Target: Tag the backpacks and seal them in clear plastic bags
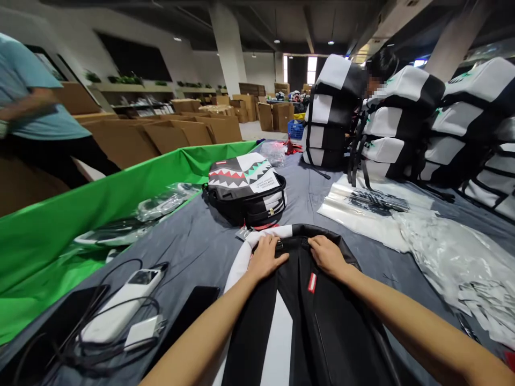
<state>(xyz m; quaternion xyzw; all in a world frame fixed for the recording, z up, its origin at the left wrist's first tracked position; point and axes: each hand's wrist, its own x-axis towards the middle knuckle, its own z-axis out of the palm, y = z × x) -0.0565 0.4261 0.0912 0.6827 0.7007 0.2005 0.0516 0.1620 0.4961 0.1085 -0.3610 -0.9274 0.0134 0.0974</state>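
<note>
A black and white backpack [277, 332] lies on the grey cloth right in front of me, with a small red and white tag on it. My left hand [265, 257] is closed at the backpack's top left, its fingers pinching the black edge near a small metal piece. On the other side of the top, my right hand [326, 256] pinches the black edge with bent fingers. Just beyond the hands sits another backpack [245, 185] with a red and green zigzag print on its upper face.
Stacked backpacks [328, 110] stand at the back right, a person behind them. Clear plastic bags [454, 257] lie at the right. A white power bank [120, 305] with cables is at the left, beside a green sheet [132, 198]. Another person stands far left.
</note>
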